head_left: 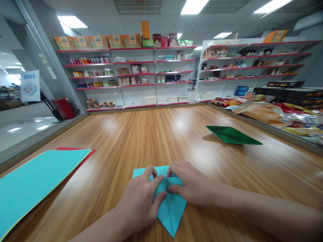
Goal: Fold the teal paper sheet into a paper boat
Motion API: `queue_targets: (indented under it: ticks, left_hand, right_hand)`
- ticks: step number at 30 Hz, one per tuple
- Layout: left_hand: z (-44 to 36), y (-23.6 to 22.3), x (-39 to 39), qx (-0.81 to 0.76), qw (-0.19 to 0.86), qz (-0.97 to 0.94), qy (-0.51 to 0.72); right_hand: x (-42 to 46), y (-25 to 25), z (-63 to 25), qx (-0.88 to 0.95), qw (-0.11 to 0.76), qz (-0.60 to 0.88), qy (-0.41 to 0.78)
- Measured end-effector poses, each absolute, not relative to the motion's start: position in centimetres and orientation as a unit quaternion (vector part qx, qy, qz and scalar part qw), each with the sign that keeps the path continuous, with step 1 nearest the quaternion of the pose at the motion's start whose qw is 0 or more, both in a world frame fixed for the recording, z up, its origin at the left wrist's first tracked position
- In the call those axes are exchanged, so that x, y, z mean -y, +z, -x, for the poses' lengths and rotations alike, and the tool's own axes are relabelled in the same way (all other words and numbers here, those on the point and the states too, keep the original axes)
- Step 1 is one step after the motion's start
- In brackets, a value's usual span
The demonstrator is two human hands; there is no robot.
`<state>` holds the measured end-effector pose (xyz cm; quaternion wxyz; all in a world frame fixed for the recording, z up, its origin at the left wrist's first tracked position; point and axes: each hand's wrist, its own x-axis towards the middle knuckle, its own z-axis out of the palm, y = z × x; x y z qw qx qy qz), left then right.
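A light-blue sheet of paper (pixel 174 210), folded to a point toward me, lies on the wooden table at the bottom centre. My left hand (pixel 140 195) grips its left side, with the thumb on the folded flap and the fingers bent near the upper edge. On the other side, my right hand (pixel 189 183) has its thumb pressed on the paper and its fingers curled at the top fold. Creases run down the middle of the paper toward the point. Part of the upper fold is hidden under my fingers.
At the left lies a stack of coloured paper (pixel 45 181), light blue on top with red beneath. A green folded paper (pixel 230 135) rests at right on the wooden table (pixel 121 134). Packaged snacks (pixel 262 112) line the right edge; stocked shelves (pixel 136 85) stand behind.
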<state>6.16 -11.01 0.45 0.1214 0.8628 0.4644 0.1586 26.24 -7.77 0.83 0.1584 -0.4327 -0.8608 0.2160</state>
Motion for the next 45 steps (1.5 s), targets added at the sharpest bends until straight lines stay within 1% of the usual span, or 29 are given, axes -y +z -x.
queue_targets:
  ticks: [3,6,9,11,14,18,22,25,28,30,33,35,38,41,45]
  left_hand:
    - [-6.4,0.3,10.7,-0.459,0.145,-0.845,0.232]
    - [-6.7,0.4,10.5,-0.454,0.154,-0.837,0.262]
    - [-6.9,0.6,10.6,-0.455,0.142,-0.834,0.276]
    - [-6.8,0.7,10.7,-0.448,0.114,-0.84,0.285]
    - [-6.8,0.7,10.7,-0.441,0.069,-0.845,0.295]
    - [-6.8,0.7,10.8,-0.438,0.048,-0.847,0.296]
    - [-6.6,1.2,10.8,-0.441,0.007,-0.844,0.306]
    - [-6.1,2.0,10.8,-0.441,-0.042,-0.833,0.331]
    - [-5.8,2.7,10.7,-0.421,-0.094,-0.821,0.374]
    - [-5.8,3.0,10.8,-0.402,-0.122,-0.814,0.4]
    - [-6.2,3.2,11.1,-0.392,-0.135,-0.811,0.413]
    - [-6.4,3.2,11.2,-0.401,-0.13,-0.81,0.407]
    - [-6.4,3.4,11.3,-0.414,-0.13,-0.803,0.408]
    - [-6.0,3.7,11.2,-0.411,-0.152,-0.791,0.427]
    - [-5.4,3.8,10.8,-0.396,-0.181,-0.779,0.45]
  right_hand:
    - [7.7,0.6,-26.1,0.846,0.197,0.435,0.238]
    - [8.2,1.1,-25.4,0.852,0.223,0.416,0.228]
    - [8.4,1.7,-24.8,0.846,0.248,0.418,0.22]
    - [8.3,1.9,-24.7,0.831,0.26,0.434,0.234]
    - [7.9,2.1,-24.9,0.812,0.254,0.45,0.272]
    - [7.5,2.2,-25.0,0.804,0.237,0.462,0.289]
    - [7.2,2.8,-25.2,0.792,0.263,0.495,0.244]
    - [7.2,3.5,-25.6,0.797,0.281,0.492,0.209]
    - [7.3,4.1,-26.0,0.819,0.294,0.466,0.16]
    - [7.6,4.1,-26.0,0.831,0.325,0.438,0.109]
    - [8.0,3.8,-26.0,0.838,0.374,0.395,0.041]
    - [8.1,3.5,-25.9,0.838,0.384,0.386,0.028]
    - [8.1,3.5,-25.8,0.836,0.381,0.393,0.043]
    - [7.9,3.9,-25.7,0.833,0.381,0.398,0.049]
    - [7.8,4.5,-25.8,0.831,0.409,0.377,0.004]
